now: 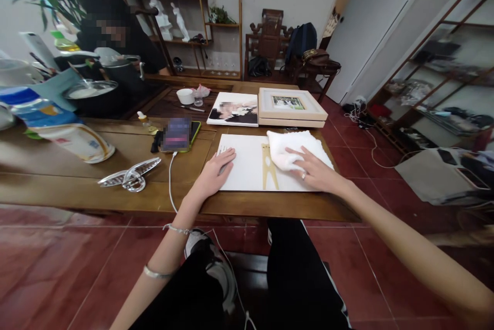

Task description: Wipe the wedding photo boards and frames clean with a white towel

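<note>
A white board (247,165) lies at the table's near edge. My left hand (216,171) rests flat on its left side, fingers together and stretched out. Across the board's middle is a flat yellow piece (267,168) with a forked lower end and a hole; whether it is loose or part of the board I cannot tell. A fluffy white cloth (283,147) covers the board's right part. My right hand (314,169) presses on this cloth, which bunches up between its fingers and thumb.
Behind the board sit a photo panel (235,114) and a framed picture box (293,106). To the left are a phone (176,133) with a white cable (171,180), a clear hair claw clip (131,174), a dropper bottle (146,123) and a large bottle (73,134). Across the table is another person (111,16).
</note>
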`<state>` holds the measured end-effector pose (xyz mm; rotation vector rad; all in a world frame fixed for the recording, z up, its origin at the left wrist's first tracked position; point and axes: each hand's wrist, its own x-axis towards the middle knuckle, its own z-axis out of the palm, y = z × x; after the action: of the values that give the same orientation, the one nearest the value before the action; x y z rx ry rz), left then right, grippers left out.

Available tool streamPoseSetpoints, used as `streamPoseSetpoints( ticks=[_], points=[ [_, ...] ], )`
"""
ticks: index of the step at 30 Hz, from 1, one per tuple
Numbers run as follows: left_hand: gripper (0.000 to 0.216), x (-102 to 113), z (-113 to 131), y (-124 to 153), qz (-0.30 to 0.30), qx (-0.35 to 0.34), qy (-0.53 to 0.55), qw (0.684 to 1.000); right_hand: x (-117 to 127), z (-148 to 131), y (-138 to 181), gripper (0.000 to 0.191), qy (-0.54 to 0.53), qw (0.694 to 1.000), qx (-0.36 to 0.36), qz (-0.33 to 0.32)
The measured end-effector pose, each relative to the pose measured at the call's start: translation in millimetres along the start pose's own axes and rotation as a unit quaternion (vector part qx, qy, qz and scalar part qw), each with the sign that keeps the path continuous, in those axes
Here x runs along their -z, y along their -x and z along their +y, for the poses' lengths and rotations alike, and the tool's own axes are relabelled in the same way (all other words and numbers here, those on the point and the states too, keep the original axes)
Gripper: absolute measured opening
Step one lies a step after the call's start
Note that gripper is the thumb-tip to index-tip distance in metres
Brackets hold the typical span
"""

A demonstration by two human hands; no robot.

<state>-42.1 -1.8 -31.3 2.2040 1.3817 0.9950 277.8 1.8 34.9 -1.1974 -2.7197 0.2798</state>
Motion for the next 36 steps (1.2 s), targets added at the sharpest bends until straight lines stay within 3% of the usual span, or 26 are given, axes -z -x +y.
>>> streamPoseSetpoints(
  ticks=[4,8,11,16,21,25,32,36],
  points=[
    [0.038,-0.3,-0.5,0.0,0.002,-0.001,0.006,1.000,11.1,-33.0,37.7,0.031,-0.030,0.998,-0.008,-0.058],
    [0.039,0.3,-0.1,0.0,0.000,-0.001,0.004,1.000,23.4,-39.3,49.0,0.036,-0.057,0.987,-0.076,-0.132],
    [0.039,0.4,0.3,0.1,-0.001,-0.001,0.000,1.000,21.8,-25.8,30.0,0.042,-0.051,0.986,-0.085,-0.133],
    [0.038,0.1,0.8,0.1,0.003,0.002,0.003,1.000,10.8,7.6,-27.3,0.036,-0.018,0.998,0.012,-0.064],
    [0.039,-0.1,-0.7,-0.2,0.001,0.002,0.003,1.000,6.0,24.4,-52.1,0.028,0.033,0.999,0.001,-0.040],
    [0.039,-0.7,-1.0,-0.4,0.002,0.002,0.006,1.000,5.8,13.7,-27.6,0.034,0.047,0.997,0.024,-0.060],
    [0.038,-1.2,0.7,-0.7,0.007,-0.002,0.009,1.000,19.5,-43.0,54.9,0.028,0.008,0.994,0.056,-0.097],
    [0.038,-0.6,1.4,-0.4,0.008,-0.003,0.009,1.000,24.6,-46.4,67.6,0.026,-0.004,0.992,0.046,-0.119]
  ],
)
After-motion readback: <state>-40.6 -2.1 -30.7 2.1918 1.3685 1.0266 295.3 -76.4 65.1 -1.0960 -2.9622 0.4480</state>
